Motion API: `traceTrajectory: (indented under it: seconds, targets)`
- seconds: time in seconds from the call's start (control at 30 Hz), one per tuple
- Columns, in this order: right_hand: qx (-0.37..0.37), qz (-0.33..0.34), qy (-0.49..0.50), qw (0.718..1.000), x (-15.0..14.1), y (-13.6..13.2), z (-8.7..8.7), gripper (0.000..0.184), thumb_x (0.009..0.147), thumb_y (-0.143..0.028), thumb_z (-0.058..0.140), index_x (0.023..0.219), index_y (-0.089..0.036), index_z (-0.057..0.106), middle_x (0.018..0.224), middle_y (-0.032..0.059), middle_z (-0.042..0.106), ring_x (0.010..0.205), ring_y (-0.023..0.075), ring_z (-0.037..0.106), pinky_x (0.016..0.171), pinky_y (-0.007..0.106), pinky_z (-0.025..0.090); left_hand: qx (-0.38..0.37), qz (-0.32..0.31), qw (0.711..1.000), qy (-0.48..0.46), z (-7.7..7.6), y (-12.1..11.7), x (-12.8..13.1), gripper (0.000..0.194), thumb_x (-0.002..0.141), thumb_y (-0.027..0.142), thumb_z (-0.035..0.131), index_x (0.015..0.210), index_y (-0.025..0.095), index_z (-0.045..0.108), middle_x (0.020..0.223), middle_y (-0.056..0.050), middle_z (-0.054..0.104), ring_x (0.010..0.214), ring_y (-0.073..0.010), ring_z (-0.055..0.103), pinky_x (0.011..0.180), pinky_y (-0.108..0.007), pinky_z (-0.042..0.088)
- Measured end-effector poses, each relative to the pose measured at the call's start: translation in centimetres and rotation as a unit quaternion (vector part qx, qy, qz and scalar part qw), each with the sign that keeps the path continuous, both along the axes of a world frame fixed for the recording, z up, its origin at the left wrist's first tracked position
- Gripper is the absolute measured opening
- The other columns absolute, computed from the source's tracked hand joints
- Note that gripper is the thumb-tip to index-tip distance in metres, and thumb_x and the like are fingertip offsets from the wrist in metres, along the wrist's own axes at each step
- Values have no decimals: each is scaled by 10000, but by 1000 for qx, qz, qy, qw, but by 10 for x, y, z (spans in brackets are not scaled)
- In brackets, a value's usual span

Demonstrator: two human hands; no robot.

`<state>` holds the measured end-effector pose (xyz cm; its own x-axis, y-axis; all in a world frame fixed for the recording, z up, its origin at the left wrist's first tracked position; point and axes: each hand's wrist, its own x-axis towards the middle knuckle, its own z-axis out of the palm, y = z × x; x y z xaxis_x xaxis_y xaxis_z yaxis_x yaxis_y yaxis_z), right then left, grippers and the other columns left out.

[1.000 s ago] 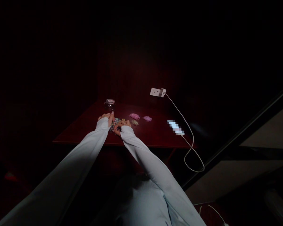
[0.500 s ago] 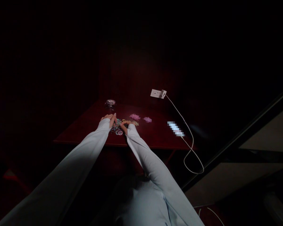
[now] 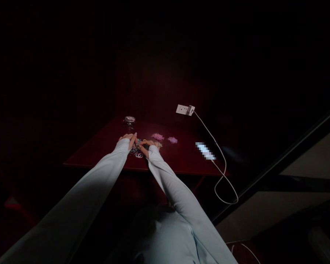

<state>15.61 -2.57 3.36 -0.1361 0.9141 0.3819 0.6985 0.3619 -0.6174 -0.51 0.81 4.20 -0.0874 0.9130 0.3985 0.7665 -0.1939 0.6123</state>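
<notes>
A loose pile of small multicoloured elastic bands (image 3: 139,155) lies on the dark red table (image 3: 96,156), partly covered by my hands. My left hand (image 3: 130,138) rests at the pile's left edge, its fingers stretched out and apart, the fingertips touching the bands. From the right, my right hand (image 3: 147,146) reaches over the pile with thumb and index finger close together in a pinch. Whatever lies between those fingertips is too small to make out. Beside my right hand is a small heap of pale yellowish bands (image 3: 160,145), partly hidden by it.
A pink heap of bands (image 3: 157,136) and a smaller purple heap (image 3: 172,140) lie farther back. A clear lidded jar (image 3: 130,120) stands at the back left. At right lies a blurred-out phone (image 3: 205,150), its white cable (image 3: 224,161) running to a wall socket (image 3: 185,109).
My right index finger has straightened slightly over the pile, and the fingertips of both hands are a little closer together. The heaps and the jar stay put.
</notes>
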Motion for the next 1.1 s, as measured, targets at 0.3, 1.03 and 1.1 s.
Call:
traceTrajectory:
  seconds: [0.3, 1.03, 1.1]
  targets:
    - [-9, 33, -96, 995, -4, -8, 3, 160, 826, -285, 807, 985, -306, 807, 1226, 6, 701, 1182, 260, 496, 1020, 390, 316, 5, -8, 1000, -5, -1, -1, -1, 553, 1051, 394, 288, 644, 240, 630, 913, -82, 770, 1066, -271, 666, 1038, -388, 444]
    - [-4, 17, -38, 999, -1, 3, -7, 116, 859, -263, 758, 963, -267, 808, 1210, 16, 714, 1219, 252, 515, 1071, 394, 335, -2, -36, 999, 24, -10, 12, -3, 583, 1078, 419, 279, 625, 232, 595, 890, -49, 767, 1035, -250, 660, 1030, -390, 432]
    - [-4, 4, -3, 1000, 1, 5, -6, 108, 865, -291, 759, 959, -273, 810, 1196, 16, 722, 1225, 262, 527, 1089, 409, 344, 6, -55, 998, 35, -13, 14, -5, 571, 1071, 440, 323, 611, 229, 588, 916, -42, 768, 1016, -244, 655, 1011, -393, 435]
